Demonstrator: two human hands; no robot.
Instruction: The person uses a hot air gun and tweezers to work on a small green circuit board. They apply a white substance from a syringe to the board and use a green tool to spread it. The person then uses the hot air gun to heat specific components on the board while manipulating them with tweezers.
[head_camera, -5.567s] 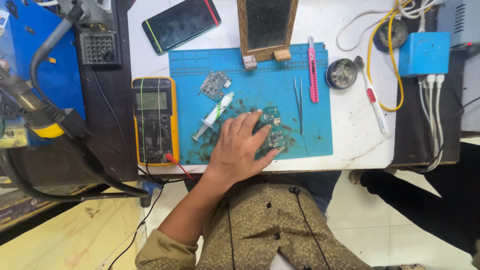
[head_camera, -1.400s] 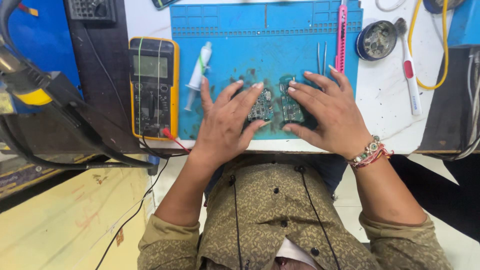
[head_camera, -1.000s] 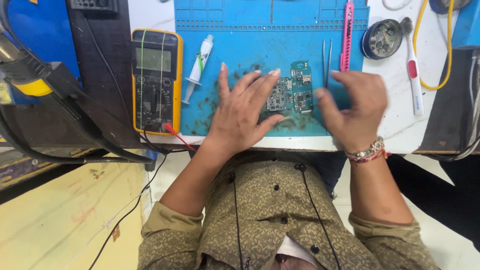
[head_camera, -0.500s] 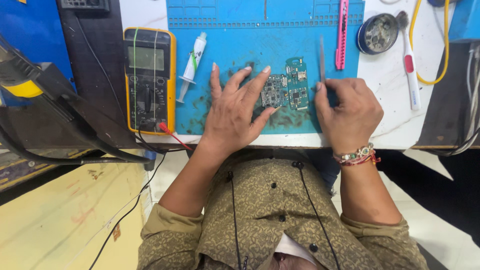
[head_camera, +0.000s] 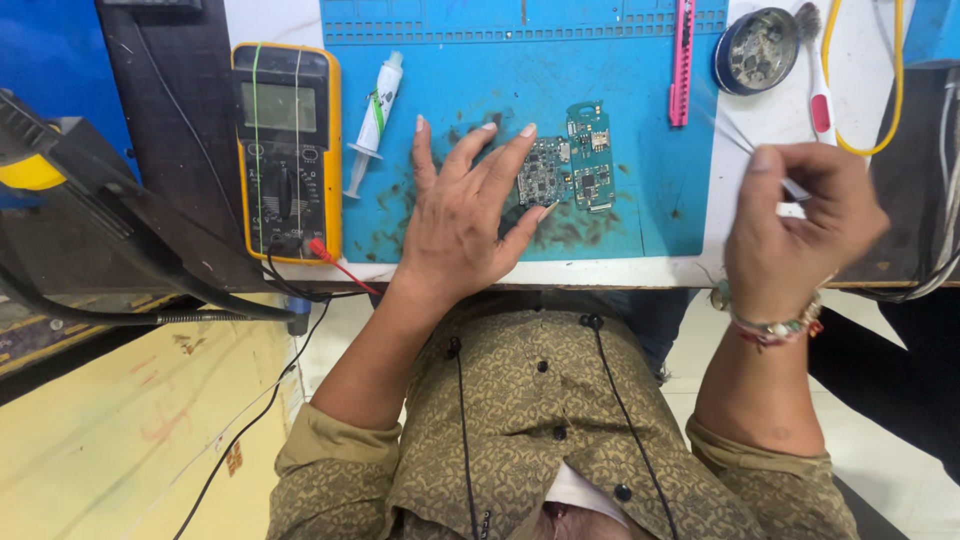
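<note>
On the blue mat, left hand stays spread flat, fingertips pinning the green circuit board; right hand has lifted off it, now pinching blurred tweezers beside the mat, board ready for probing.

Open mat lies right of the board, between it and the pink knife. On the left, the syringe and meter crowd the bench edge; the tin blocks the far right.
</note>
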